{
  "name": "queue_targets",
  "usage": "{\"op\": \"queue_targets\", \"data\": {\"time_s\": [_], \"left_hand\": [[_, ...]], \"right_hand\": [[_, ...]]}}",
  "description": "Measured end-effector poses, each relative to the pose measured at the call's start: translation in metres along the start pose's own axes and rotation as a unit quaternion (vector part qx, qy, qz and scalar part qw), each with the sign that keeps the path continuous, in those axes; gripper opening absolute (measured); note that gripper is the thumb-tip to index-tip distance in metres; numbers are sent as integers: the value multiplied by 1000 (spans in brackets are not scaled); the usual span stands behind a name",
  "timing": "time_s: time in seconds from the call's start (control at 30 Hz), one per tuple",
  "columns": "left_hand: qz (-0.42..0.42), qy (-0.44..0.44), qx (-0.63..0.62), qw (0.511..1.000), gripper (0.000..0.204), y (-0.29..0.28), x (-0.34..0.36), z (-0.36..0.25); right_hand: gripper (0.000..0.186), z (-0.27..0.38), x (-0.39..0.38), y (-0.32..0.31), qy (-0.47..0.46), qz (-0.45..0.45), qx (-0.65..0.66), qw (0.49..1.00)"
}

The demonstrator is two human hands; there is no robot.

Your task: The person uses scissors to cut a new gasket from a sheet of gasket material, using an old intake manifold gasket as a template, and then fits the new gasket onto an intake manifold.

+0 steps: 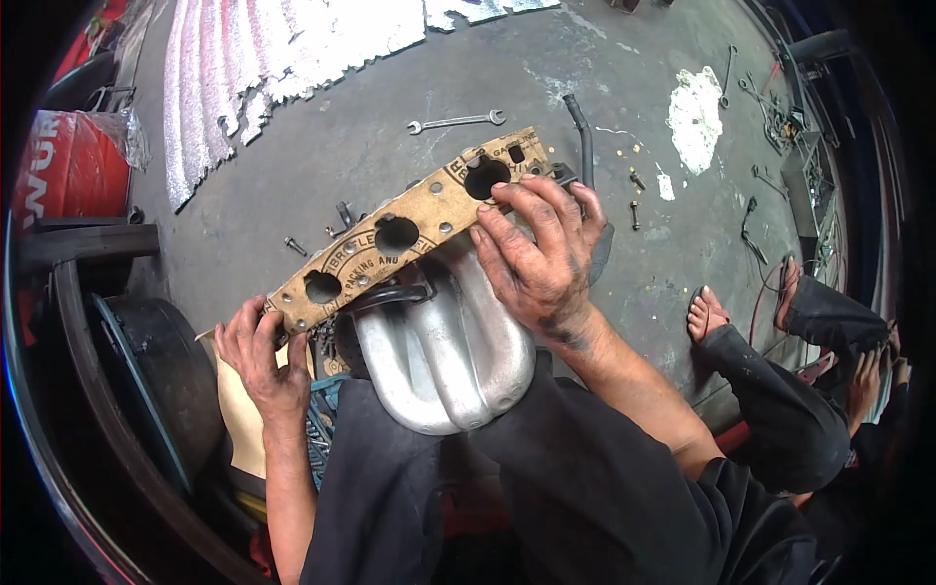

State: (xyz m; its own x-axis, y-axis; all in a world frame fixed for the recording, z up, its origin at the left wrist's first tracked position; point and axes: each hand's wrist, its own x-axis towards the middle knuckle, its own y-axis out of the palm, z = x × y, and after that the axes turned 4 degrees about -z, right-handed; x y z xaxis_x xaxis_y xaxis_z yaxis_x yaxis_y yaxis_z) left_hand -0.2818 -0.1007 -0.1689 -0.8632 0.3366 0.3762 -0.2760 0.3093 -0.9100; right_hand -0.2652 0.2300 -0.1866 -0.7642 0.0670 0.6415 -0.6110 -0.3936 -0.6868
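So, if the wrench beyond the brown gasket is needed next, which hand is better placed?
Probably the right hand: it is nearer the wrench, though it touches the brown gasket. The left hand holds the gasket's other end, farther away.

The gasket sheet (361,261) on my feed is tan with dark print, the manifold (439,361) silver; by the grey floor's (361,136) left edge I see silver, ridge-striped sheeting (263,58).

Quantities at the work: gasket (429,212), one, with three large holes (397,235); manifold (446,366), one; left hand (261,363), one; right hand (539,255), one. Around these: wrench (456,122) directly beyond the gasket, one; hose (583,132), one; bolts (635,214) right of the hose, two; co-worker's feet (707,315), two.
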Motion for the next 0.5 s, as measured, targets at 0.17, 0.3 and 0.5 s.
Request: {"op": "queue_targets", "data": {"time_s": [0.17,0.3,0.5], "left_hand": [[3,0,2,1000,47,0,2,0],[10,-5,3,1000,47,-1,3,-1],[8,-6,4,1000,47,-1,2,-2]], "right_hand": [[33,-7,-3,-3,-2,12,6,1000],[35,-15,-4,-2,-1,5,-1,1000],[31,-20,0,-5,25,-3,-31,999]]}}
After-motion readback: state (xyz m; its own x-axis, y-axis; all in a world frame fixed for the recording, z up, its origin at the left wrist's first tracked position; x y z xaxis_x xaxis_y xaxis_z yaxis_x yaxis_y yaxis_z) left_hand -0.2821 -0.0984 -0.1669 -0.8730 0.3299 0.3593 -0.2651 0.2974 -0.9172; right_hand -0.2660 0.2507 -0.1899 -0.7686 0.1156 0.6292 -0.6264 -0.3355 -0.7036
